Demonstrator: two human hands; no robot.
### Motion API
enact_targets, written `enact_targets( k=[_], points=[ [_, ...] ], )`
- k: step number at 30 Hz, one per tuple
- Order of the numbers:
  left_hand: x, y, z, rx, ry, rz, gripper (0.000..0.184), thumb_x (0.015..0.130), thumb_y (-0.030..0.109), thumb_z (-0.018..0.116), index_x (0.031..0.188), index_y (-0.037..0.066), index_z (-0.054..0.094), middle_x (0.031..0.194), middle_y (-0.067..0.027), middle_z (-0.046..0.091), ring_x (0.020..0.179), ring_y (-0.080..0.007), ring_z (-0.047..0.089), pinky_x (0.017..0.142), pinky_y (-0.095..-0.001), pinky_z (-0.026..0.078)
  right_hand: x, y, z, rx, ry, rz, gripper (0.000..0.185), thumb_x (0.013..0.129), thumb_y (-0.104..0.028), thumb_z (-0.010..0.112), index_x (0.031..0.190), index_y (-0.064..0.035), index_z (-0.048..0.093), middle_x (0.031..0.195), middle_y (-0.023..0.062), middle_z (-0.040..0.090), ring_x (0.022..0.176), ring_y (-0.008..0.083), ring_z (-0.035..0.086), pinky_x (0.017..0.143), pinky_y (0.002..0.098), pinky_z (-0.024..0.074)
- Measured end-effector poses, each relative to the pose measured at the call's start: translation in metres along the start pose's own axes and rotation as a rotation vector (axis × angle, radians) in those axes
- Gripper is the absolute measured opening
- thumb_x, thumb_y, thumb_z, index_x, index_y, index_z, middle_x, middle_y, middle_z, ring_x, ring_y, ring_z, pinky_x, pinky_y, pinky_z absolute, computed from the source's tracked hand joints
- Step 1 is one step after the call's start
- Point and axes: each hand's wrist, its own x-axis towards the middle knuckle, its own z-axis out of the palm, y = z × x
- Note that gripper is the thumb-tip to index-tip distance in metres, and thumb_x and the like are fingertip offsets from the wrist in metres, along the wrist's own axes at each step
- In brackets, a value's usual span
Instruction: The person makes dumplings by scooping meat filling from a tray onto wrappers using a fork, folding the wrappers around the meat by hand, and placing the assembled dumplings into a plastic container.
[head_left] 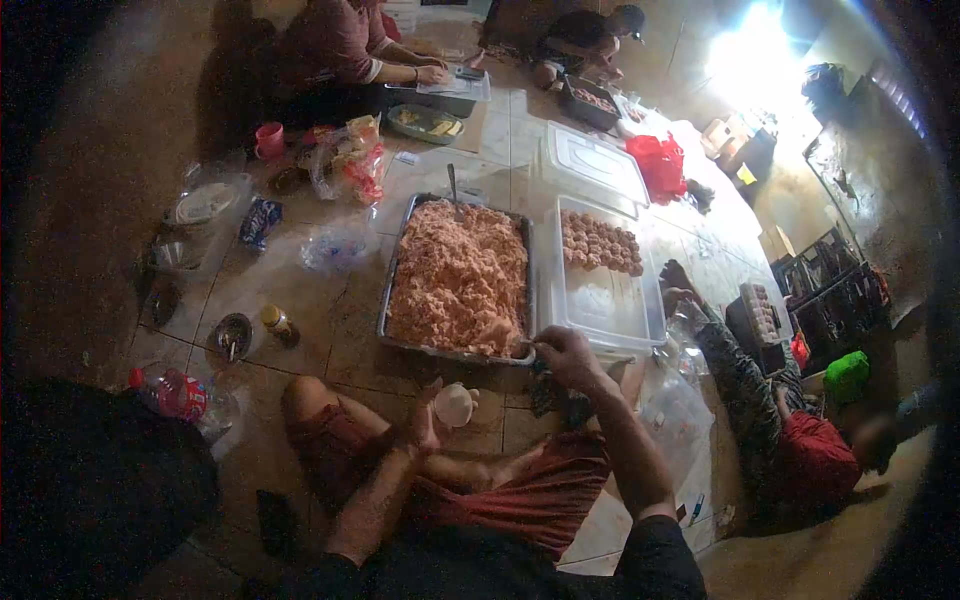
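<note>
A dark rectangular tray (383, 310) heaped with pinkish minced mixture (460, 275) lies on the floor in front of me, a metal spoon (452, 184) standing in its far side. My left hand (430, 415), below the tray, has its fingers round a small pale round wrapper or cup (454, 405). At the tray's near right corner, my right hand (568, 355) is closed on a thin utensil whose tip meets the mixture. Right of the tray, a clear plastic container (610, 310) holds rows of small pinkish pieces (600, 242) at its far end.
Clear lids (595, 165) and a red bag (657, 165) lie beyond. A jar (279, 322), small dark bowl (234, 335) and bottle (170, 392) stand left. Two people sit at the back; another person in red (815, 455) is at right.
</note>
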Motion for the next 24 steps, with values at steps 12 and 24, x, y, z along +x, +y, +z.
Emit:
enact_targets(
  k=[12,24],
  points=[
    [0.017,0.02,0.094,-0.025,-0.13,0.161,0.087,0.098,0.065,0.047,0.143,-0.009,0.042,0.147,-0.029,0.048,0.137,-0.0414,0.047,0.116,-0.0517,0.039,-0.035,-0.044,0.018,0.051,0.446,-0.238,0.026,0.087,-0.006,0.068,0.113,-0.0033,0.066,0.096,0.0169,0.069,0.087,0.0318,0.069,0.077,0.0418,0.0546],
    [0.015,0.021,0.15,0.053,-0.047,0.392,0.08,0.101,0.065,0.041,0.148,-0.001,0.042,0.147,-0.02,0.049,0.133,-0.0347,0.048,0.114,-0.0467,0.037,-0.039,-0.044,0.124,-0.059,0.612,-0.461,0.025,0.085,0.007,0.06,0.109,-0.0004,0.059,0.105,0.0204,0.06,0.097,0.0413,0.061,0.079,0.0482,0.0512]
  ],
)
